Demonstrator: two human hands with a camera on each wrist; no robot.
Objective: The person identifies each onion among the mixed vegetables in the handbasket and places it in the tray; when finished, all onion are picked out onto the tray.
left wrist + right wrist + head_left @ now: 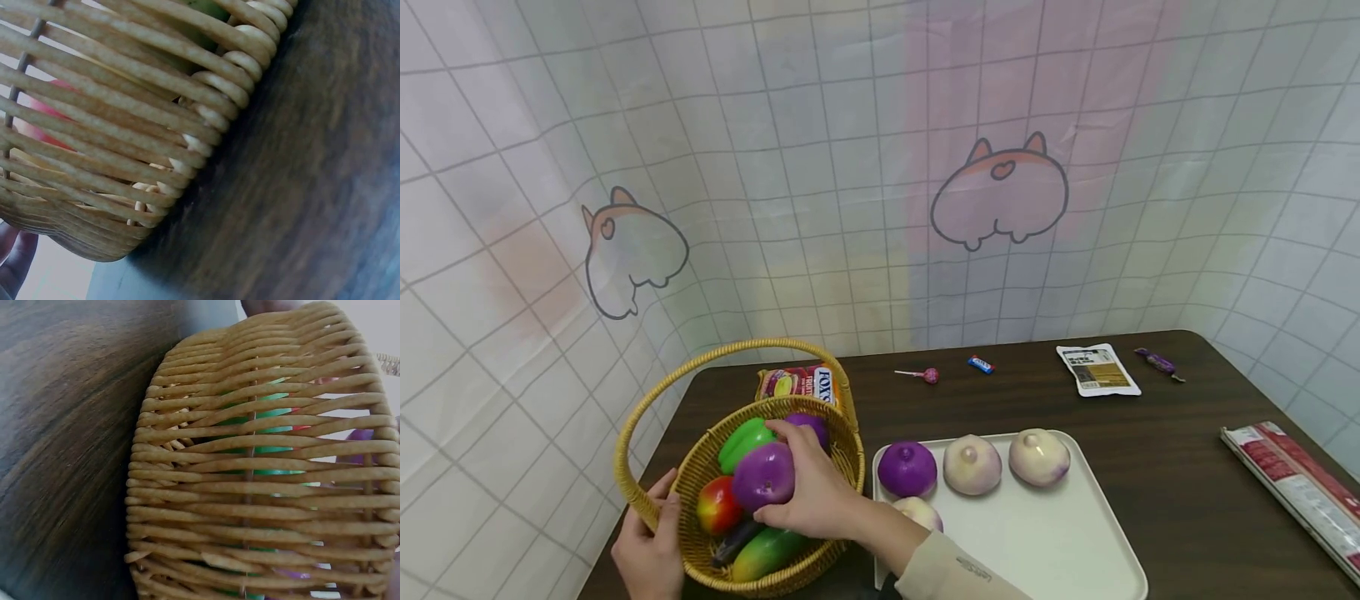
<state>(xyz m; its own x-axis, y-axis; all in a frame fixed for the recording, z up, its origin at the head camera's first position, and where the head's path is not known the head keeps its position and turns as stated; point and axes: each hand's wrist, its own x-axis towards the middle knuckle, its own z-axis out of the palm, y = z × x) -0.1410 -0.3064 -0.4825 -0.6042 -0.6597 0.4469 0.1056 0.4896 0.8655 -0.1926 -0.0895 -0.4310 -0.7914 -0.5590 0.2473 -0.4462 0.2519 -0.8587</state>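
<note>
A wicker basket [700,454] with a tall arched handle stands on the left of the table. My left hand [651,546] grips its left rim near the handle's base. My right hand [820,492] reaches over the rim and holds a shiny purple onion-like vegetable [765,477] between thumb and fingers. Around it in the basket lie a green bell pepper [745,442], a red-yellow fruit [718,505], a dark eggplant [735,543], a green-yellow papaya-like fruit [771,553] and another purple vegetable [811,426]. Through the weave, the right wrist view shows green, red and purple patches.
Right of the basket, a white tray [1037,542] bears a purple onion [907,469] and pale onions [972,464]. Behind lie a Fox's candy bag [797,383], a lollipop [930,376], a blue candy [981,364], a white packet [1097,369] and a purple candy [1159,362]. A red-white package [1296,492] lies far right.
</note>
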